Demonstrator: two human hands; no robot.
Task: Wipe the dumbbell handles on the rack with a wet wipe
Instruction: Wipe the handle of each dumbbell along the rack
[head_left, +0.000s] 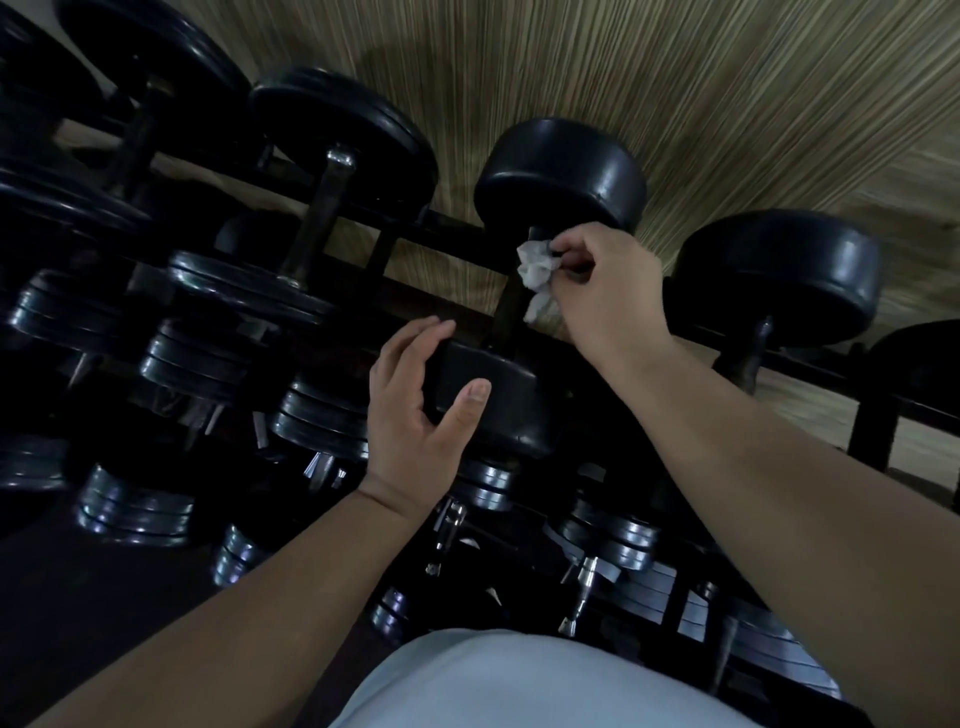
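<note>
We hold the crumpled white wet wipe (537, 270) in our right hand (605, 291), fingers curled tight around it, so that most of the wad bulges out to the left of the fingertips and a loose tail hangs down below them. The wipe is pressed against the dark handle (511, 306) of a black dumbbell (561, 176) lying on the rack (379, 244), at the upper stretch of the handle just under the far head. Whether our fingertips wrap fully round the bar we cannot tell; the wipe and knuckles hide it. Our left hand (415, 405) is spread over the near head (493, 400) of the same dumbbell, fingers wide along its left edge and the thumb laid flat across its face, gripping nothing else. The wipe sits well above the left hand's fingers, with the bare lower part of the handle between them. More dumbbells with stacked plates (311, 415) fill the rack to the left and below, and another black one (779, 270) rests to the right.
</note>
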